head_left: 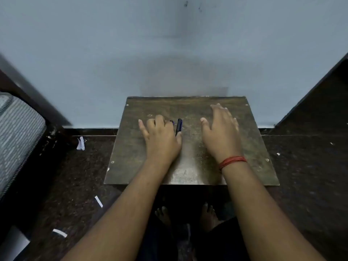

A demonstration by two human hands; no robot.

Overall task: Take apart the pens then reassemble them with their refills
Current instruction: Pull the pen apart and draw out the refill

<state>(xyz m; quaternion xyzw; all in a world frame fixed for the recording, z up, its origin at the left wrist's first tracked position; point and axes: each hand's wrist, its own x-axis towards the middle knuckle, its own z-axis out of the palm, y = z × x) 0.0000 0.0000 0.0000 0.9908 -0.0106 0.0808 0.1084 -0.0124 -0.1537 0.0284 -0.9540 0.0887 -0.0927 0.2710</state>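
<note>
The dark pen [178, 127] is lying on the small wooden table [254, 147], touching the thumb side of my left hand [162, 136], whose curled fingers are hiding whether they are gripping anything. My right hand [220, 132] is hovering flat, fingers spread, holding nothing. I judge I am only beginning: next I need a firm pinch on the barrel.

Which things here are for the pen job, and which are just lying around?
For the job:
dark pen by the left hand
right hand, holding nothing
small wooden table

Just lying about:
paper scraps on the floor
striped cushion at the left
</note>
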